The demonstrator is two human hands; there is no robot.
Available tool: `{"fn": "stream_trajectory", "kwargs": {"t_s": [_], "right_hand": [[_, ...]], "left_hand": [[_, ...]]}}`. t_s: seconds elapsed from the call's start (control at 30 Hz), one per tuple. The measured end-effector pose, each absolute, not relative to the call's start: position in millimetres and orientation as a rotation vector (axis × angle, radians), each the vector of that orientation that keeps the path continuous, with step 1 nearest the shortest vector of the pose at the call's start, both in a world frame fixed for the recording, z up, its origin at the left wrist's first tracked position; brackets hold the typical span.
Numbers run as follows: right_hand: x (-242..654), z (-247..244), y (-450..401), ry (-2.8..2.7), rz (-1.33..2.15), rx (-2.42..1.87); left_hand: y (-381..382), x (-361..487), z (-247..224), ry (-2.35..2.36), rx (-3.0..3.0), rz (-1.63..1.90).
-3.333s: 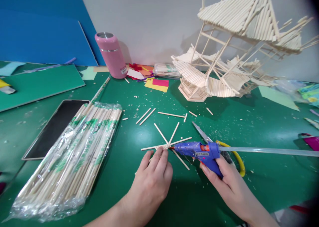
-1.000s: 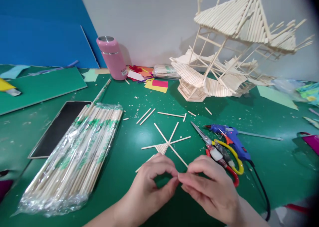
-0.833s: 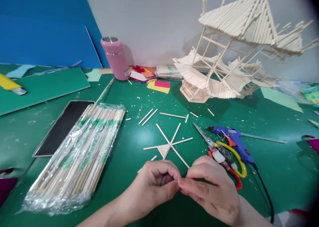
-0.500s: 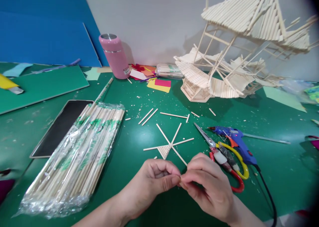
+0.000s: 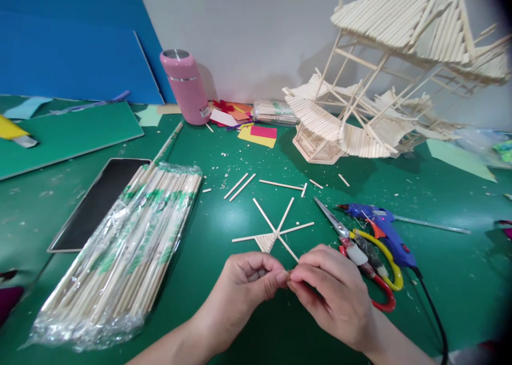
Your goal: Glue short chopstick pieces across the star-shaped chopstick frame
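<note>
My left hand (image 5: 252,282) and my right hand (image 5: 334,295) meet fingertip to fingertip low in the middle of the view. Both are closed in a pinch; whatever sits between the fingertips is too small and covered to name. Just beyond them lies a star-shaped frame of thin wooden sticks (image 5: 286,210), one gap partly filled by a small triangle of short sticks (image 5: 264,242). Its lower right arm ends near my right fingers. Loose cut sticks (image 5: 242,188) lie behind it. Scissors (image 5: 390,255) with red and yellow handles rest right of my right hand, against a blue glue gun (image 5: 382,226).
A plastic-wrapped pack of chopsticks (image 5: 132,247) overlaps a dark flat tablet-like thing (image 5: 96,210) at left. A pink flask (image 5: 186,87) stands by the wall near coloured paper (image 5: 260,135). A large stick-built pavilion model (image 5: 372,98) leans at back right. The glue gun's cord (image 5: 434,306) runs down the right side.
The whole view has shifted slightly, so most things sit a little farther right. My hands stay pinched together, with only a slight movement of the fingers.
</note>
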State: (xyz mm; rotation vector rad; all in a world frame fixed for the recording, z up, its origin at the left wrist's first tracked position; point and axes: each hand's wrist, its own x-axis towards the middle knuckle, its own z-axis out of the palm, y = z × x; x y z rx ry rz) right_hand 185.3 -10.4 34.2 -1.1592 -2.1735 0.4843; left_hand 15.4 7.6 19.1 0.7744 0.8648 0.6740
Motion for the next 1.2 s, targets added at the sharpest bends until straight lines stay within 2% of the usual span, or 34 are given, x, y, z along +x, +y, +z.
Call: {"fn": "stream_trajectory", "kwargs": {"t_s": [0.13,0.27,0.4,0.67,1.2], "right_hand": [[189,35,4,-2.150,0.499,-1.278],[190,29,21,-2.216,0.484,-1.370],[186,18,28,-2.260,0.506,-1.388],[184,8,27,-2.227,0.484,-1.384],[183,3,29,-2.172,0.532,-1.366]], "left_hand": [[5,14,22,0.979,1.218,0.753],[-1,14,20,0.879,1.861,0.845],[-6,15,15,0.902,2.211,0.802],[-9,15,4,0.962,2.275,0.637],[-7,16,2,0.978,2.274,0.624]]}}
